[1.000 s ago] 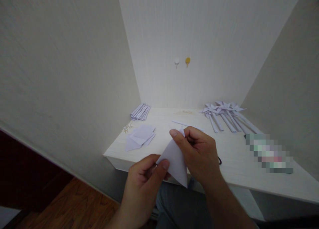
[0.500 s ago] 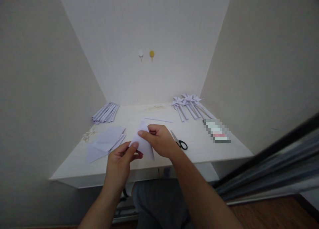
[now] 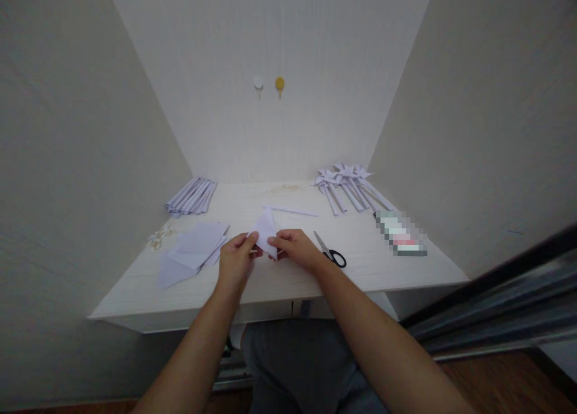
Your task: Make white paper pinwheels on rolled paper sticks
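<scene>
A folded piece of white paper [image 3: 267, 223] is held up over the front half of the table, its pointed end facing away from me. My left hand [image 3: 238, 253] pinches its left side, thumb on top. On the lower right side, my right hand [image 3: 295, 246] grips the same paper between thumb and fingers. Just right of that hand lie black-handled scissors [image 3: 333, 255]. Behind the paper is a thin rolled paper stick [image 3: 295, 211]. Loose white paper sheets [image 3: 193, 249] are piled left of my left hand.
Several rolled paper sticks [image 3: 192, 196] lie stacked at the back left. At the back right are several paper pinwheels [image 3: 347, 182], with a blurred-out phone-like object [image 3: 401, 234] in front of them. Small pale string-like pieces [image 3: 160, 238] sit by the left wall. Two hooks [image 3: 280, 85] hang on the back wall.
My left hand has moved up and away from me, level with my right hand. The paper has turned and looks smaller, with its point up. The camera view has shifted slightly.
</scene>
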`<state>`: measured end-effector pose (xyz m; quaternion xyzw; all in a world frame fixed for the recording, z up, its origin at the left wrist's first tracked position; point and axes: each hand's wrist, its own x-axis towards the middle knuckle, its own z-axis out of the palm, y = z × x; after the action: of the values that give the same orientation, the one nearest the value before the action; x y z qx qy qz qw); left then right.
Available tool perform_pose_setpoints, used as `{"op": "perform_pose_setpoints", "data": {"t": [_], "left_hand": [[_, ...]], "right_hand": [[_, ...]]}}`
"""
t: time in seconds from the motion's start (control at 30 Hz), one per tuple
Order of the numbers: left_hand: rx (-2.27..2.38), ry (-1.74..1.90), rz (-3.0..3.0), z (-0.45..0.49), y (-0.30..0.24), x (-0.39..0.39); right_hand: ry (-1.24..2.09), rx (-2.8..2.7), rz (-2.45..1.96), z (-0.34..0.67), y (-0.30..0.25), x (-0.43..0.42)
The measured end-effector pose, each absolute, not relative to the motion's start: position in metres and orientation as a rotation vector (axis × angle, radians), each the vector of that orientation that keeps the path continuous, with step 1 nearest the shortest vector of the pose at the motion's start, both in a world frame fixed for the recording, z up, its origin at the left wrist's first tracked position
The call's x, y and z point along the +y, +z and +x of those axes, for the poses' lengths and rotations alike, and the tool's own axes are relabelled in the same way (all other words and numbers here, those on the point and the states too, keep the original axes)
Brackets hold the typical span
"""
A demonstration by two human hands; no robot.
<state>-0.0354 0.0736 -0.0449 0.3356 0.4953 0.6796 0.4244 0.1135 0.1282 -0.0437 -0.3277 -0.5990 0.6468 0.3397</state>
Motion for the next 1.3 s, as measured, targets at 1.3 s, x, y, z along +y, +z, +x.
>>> {"op": "perform_pose_setpoints", "data": {"t": [1.3], "left_hand": [[1.322,1.608,1.07,-0.04,-0.051,0.064]], "right_hand": [[1.608,-1.4,-0.857,0.113,-0.048,0.119]]}}
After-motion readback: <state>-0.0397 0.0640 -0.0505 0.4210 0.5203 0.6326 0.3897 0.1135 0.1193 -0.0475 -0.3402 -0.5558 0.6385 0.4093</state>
